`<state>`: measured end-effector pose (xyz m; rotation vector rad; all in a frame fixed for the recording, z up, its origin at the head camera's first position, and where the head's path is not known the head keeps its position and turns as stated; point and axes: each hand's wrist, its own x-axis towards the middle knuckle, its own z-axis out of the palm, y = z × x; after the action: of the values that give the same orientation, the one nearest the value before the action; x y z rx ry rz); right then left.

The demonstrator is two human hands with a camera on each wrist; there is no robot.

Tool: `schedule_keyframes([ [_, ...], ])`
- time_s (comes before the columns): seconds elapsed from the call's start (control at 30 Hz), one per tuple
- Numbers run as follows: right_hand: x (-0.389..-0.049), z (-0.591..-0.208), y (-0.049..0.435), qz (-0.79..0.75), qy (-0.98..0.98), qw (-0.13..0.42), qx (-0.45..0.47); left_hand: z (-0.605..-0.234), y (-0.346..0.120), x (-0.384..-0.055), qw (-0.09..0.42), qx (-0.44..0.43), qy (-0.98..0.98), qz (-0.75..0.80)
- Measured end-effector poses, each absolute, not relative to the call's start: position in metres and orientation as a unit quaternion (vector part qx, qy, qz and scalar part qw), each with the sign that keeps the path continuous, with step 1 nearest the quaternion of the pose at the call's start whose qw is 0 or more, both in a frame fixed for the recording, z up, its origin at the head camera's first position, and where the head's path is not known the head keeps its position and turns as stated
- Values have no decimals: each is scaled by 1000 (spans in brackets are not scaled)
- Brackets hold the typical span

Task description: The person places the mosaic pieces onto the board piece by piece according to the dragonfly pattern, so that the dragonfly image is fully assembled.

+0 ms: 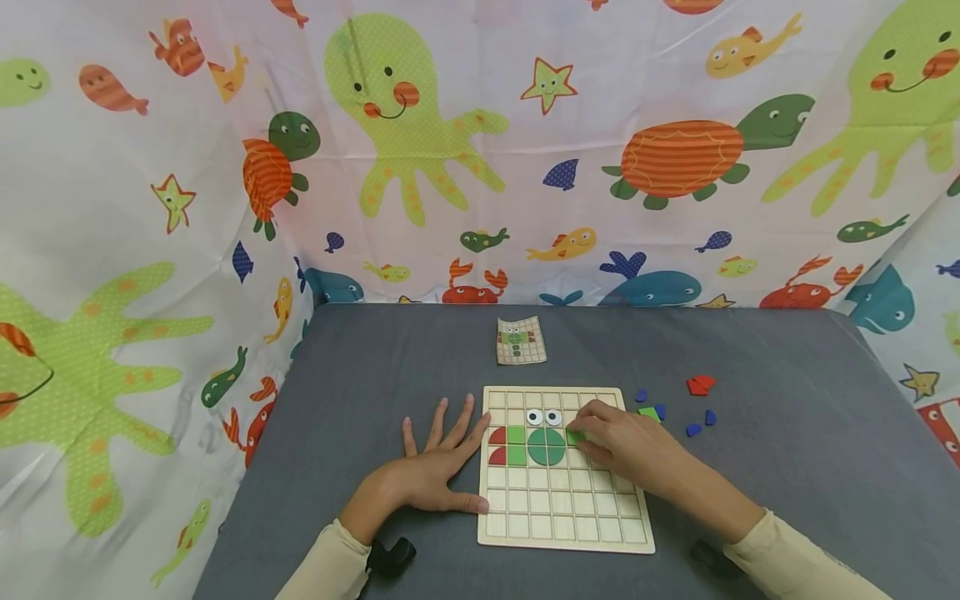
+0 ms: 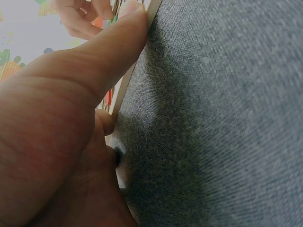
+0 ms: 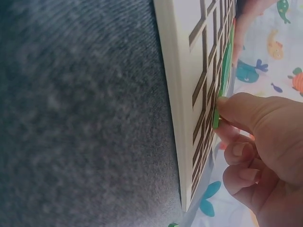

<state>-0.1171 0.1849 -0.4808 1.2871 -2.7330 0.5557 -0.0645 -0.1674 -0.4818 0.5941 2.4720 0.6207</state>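
A pale wooden grid board (image 1: 566, 527) lies on the grey table. On it are two round eye pieces (image 1: 543, 417), a dark green circle made of quarter pieces (image 1: 546, 447), light green squares (image 1: 516, 444) and red quarter pieces (image 1: 497, 445). My left hand (image 1: 431, 475) rests on the table with fingers spread, thumb and a fingertip touching the board's left edge. My right hand (image 1: 633, 442) pinches a light green square tile (image 3: 216, 118) against the grid, just right of the dark green circle. The fingers partly hide that tile in the head view.
Behind the board lies a small pattern card (image 1: 521, 341) showing a similar figure. To its right are loose red pieces (image 1: 701, 385), several blue pieces (image 1: 693, 430) and another green square (image 1: 649, 413). A sea-animal printed curtain (image 1: 480, 125) hangs behind the table.
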Motion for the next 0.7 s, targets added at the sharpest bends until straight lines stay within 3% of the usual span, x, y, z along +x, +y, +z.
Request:
schedule_keyframes([
  [0.7,-119,-481,186,192,-892,9,409,-480,-167,-64,260,218,913,228],
])
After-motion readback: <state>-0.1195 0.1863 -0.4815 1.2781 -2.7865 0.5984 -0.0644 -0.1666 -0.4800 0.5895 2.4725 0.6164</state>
